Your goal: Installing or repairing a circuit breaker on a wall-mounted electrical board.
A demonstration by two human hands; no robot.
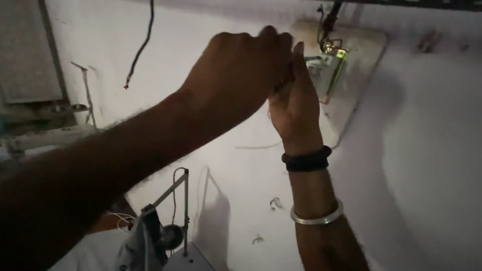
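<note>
Your two hands meet in front of the sewing machine's needle area (329,55), just left of its metal presser foot. Your left hand (241,70) is curled over, its fingers bunched against your right hand (296,103), which stands upright with the thumb raised; whatever they pinch between them is too small and dark to tell. Your right wrist wears a black band (306,160) and, lower down the forearm, a silver bangle (317,216). Beneath both hands spreads the white worktop (427,150). Well below your left arm stands a thin metal thread stand (185,211). Above and left of your left hand hangs a dark cord (143,45).
</note>
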